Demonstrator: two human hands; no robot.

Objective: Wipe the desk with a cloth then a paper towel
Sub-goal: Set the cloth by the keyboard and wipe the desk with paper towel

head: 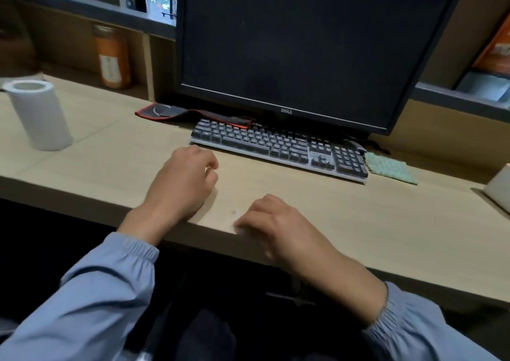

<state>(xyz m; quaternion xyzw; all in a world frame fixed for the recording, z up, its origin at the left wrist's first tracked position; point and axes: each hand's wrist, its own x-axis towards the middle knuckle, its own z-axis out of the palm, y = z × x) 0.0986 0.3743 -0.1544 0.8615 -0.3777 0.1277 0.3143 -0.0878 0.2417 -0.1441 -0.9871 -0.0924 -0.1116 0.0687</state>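
Since neither hand holds a cloth or towel, wiping looks not yet started, or between steps — cannot tell which from the light wood-laminate desk (358, 217) surface alone. Pale green waffle-textured cloth (390, 167) lies flat on the desk just beside the right end of the grey-and-black keyboard (278, 146), untouched. White paper towel roll (38, 114) stands upright at far left, well apart from both hands. Left hand (185, 181) rests on the desk in front of the keyboard, palm down, fingers loosely curled, holding nothing. Right hand (276, 222) sits at the near desk edge, palm down, fingers bent toward the surface, empty as far as visible; slight blur there. Small pale speck on the desk between the hands. Both steps judged remaining; cloth pickup likely first, right hand nearer it. Black monitor (303, 48) behind the keyboard.
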